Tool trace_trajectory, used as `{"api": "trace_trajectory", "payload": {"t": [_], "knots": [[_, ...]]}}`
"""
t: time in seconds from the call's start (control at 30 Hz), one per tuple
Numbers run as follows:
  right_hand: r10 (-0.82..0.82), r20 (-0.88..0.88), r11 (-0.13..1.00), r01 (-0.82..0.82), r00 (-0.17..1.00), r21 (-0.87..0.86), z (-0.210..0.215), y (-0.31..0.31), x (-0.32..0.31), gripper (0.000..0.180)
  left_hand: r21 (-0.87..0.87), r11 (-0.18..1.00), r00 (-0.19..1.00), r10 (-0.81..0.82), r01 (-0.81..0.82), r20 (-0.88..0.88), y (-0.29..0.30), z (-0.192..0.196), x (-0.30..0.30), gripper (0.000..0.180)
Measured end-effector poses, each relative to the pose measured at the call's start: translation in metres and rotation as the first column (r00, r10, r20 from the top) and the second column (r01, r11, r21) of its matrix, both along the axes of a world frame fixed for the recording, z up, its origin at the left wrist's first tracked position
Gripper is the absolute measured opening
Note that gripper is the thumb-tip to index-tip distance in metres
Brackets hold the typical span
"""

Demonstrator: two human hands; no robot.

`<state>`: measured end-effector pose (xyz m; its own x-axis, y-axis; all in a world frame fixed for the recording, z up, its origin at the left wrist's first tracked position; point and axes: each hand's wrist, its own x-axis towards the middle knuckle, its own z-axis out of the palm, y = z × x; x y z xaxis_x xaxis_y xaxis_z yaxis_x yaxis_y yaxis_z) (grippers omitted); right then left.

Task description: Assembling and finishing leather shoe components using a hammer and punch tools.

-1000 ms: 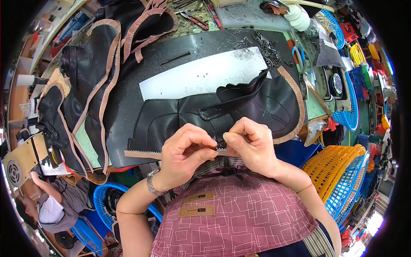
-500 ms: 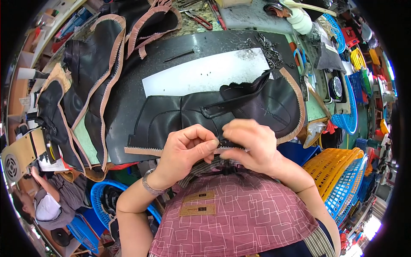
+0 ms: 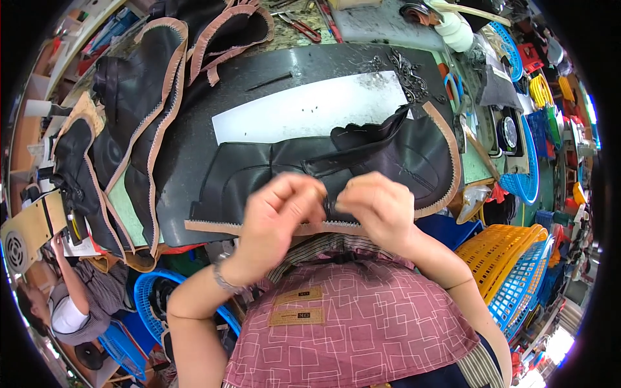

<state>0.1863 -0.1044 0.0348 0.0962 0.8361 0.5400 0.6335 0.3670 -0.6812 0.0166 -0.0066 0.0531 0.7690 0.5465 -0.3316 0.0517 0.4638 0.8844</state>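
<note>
The black leather piece [image 3: 343, 169] lay along the near side of the black mat [image 3: 187, 149], its long axis running left to right, roughly in line with the mat's near edge. Its squarer end pointed toward the mat's left side and its rounded end toward the right; a tan, toothed border [image 3: 446, 139] followed its near edge and rounded end. A flap with a scalloped edge slanted up toward the mat's far right corner.

Over the mat's near edge, the left hand [image 3: 275, 213] had its fingers bent in toward the thumb, and the right hand [image 3: 381, 210] faced it, just beside, with its fingers curled. Both were blurred; I could not tell whether either pinched anything.

Beyond the piece, a white sheet [image 3: 310, 110] lay on the mat, with a heap of dark metal bits [image 3: 406, 77] near the mat's far right corner.

Off the mat's near left corner stood a blue basket [image 3: 139, 294] with dark things in it. Off the near right corner, an orange basket [image 3: 498, 255] leaned against a paler blue one; their contents could not be made out.

Nearer than the mat, the patterned maroon apron [image 3: 388, 304] bore two tan labels [image 3: 297, 316] with small dark printed patches.
</note>
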Motion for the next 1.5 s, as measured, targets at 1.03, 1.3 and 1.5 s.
{"api": "trace_trajectory", "payload": {"t": [1.03,1.3,1.5], "knots": [[-0.364,-0.765,0.779,-0.276,0.532,-0.563,0.012,-0.007,-0.008,0.013,0.285,0.552,0.622,-0.69,0.783,-0.371,0.092,0.027,0.039,0.021],[-0.428,-0.73,0.765,-0.217,0.533,-0.607,0.025,-0.006,-0.017,0.013,0.253,0.592,0.641,-0.663,0.765,-0.387,0.082,0.026,0.037,0.02],[-0.444,-0.529,0.742,-0.034,0.723,-0.67,0.026,-0.005,-0.019,0.01,0.539,0.544,0.761,-0.53,0.643,-0.374,0.063,0.03,0.033,0.017]]}}
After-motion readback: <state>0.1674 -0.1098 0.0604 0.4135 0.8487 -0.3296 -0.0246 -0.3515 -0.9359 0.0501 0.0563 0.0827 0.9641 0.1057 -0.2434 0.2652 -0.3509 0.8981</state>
